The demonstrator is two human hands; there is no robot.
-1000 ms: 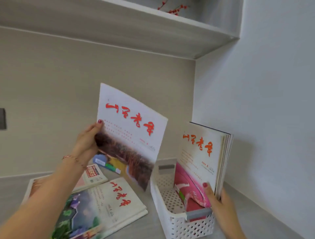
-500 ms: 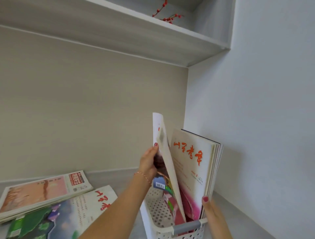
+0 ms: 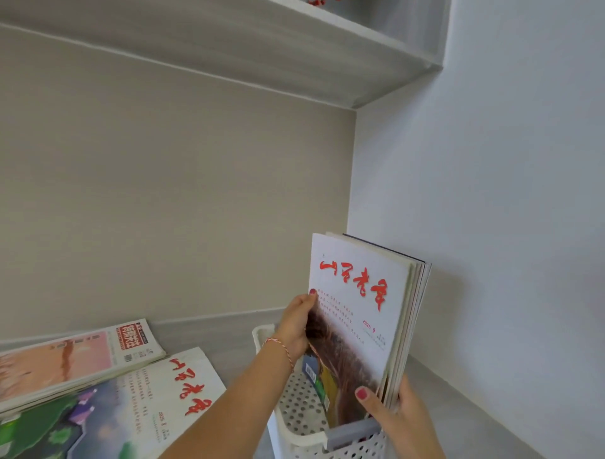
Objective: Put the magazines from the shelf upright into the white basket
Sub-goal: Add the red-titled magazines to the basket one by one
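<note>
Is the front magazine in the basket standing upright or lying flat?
Upright. The front magazine stands on its lower edge in the basket, leaning slightly, with both hands on it.

Beige back wall (image 3: 170, 203) fills the left and centre of the frame, plain and matte. A pale white side wall (image 3: 510, 183) takes the whole right, meeting the beige one in a corner line right of centre. Across the top runs the grey underside of an upper shelf (image 3: 248, 49), slanting down to the right. At the very top edge, just right of centre, a bit of red berries (image 3: 316, 2) peeks over it, mostly cut off.
</note>
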